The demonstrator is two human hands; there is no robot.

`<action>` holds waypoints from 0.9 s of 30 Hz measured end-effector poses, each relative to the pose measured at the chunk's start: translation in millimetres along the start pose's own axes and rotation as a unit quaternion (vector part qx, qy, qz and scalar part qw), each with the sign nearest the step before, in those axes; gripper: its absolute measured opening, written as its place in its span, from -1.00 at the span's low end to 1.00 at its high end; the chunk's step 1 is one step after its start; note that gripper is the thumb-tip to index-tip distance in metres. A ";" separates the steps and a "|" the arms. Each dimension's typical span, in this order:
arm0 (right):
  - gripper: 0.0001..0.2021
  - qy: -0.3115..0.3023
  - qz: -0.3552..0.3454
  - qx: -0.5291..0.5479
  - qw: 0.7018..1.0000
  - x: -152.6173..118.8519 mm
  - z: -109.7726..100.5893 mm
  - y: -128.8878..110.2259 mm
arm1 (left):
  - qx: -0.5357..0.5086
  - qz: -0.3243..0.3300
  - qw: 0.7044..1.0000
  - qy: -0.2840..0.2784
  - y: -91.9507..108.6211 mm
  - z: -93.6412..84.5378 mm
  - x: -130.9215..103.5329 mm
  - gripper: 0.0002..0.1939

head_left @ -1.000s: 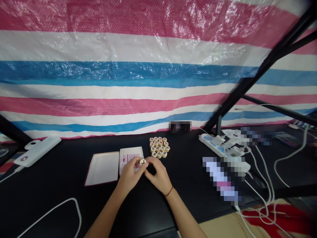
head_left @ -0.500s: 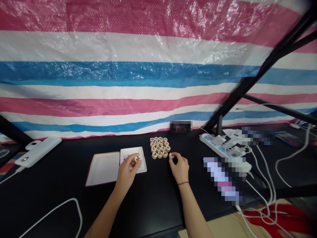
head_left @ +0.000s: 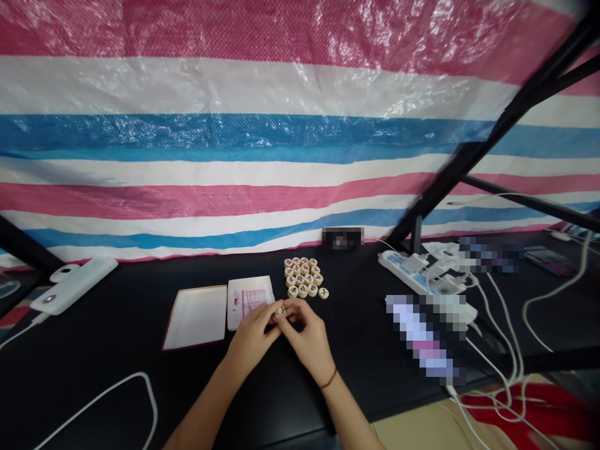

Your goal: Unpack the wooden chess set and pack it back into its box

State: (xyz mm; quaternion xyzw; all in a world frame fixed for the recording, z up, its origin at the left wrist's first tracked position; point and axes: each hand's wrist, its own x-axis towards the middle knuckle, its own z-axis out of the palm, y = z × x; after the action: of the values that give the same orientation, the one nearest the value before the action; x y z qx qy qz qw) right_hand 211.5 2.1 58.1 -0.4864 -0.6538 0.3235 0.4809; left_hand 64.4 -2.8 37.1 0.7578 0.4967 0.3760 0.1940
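Observation:
Between the fingertips of my left hand (head_left: pixel 253 334) and my right hand (head_left: pixel 305 337) is a round Chinese chess piece (head_left: pixel 280 311), pinched from both sides. Fingers cover most of it. Behind my hands, round cream pieces (head_left: pixel 303 279) with red or black characters stand in close rows on the black table (head_left: pixel 201 394). One more piece (head_left: pixel 323 293) lies at the right end of the front row. A white box tray (head_left: pixel 250 290) with a folded sheet printed in pink lines sits partly behind my left hand. Its white lid (head_left: pixel 197 319) lies to the left.
A white power strip (head_left: pixel 407 269) with plugs and cables stands at the right, near a blurred-out device (head_left: pixel 419 337). A white device (head_left: pixel 77 287) lies far left, and a white cable (head_left: pixel 140 376) loops at front left. Striped sheeting (head_left: pixel 210 137) hangs behind.
My right hand has let go of the piece at the front row's right end and moved left. Both hands have come together on the piece that my left hand was holding.

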 end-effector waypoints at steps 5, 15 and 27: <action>-0.72 0.154 0.034 -0.149 0.976 29.3 -46.4 58.2 | 0.139 -0.012 0.990 0.007 -11.4 -6.3 0.6 -0.43; -0.62 0.116 0.041 -0.236 0.964 32.6 -60.6 103.5 | 0.263 -0.044 0.964 -0.007 -18.4 -2.6 -3.1 -0.67; -0.74 0.101 0.035 -0.288 0.952 35.7 -61.7 103.1 | 0.266 -0.035 0.963 -0.011 -14.0 2.5 -1.3 -0.82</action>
State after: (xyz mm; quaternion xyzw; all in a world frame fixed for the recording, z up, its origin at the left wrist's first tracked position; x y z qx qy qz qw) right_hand 300.9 65.9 -2.3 -0.6573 -0.6496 0.0872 0.3718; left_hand 57.5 2.3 25.6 0.7683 0.6028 0.2154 0.0039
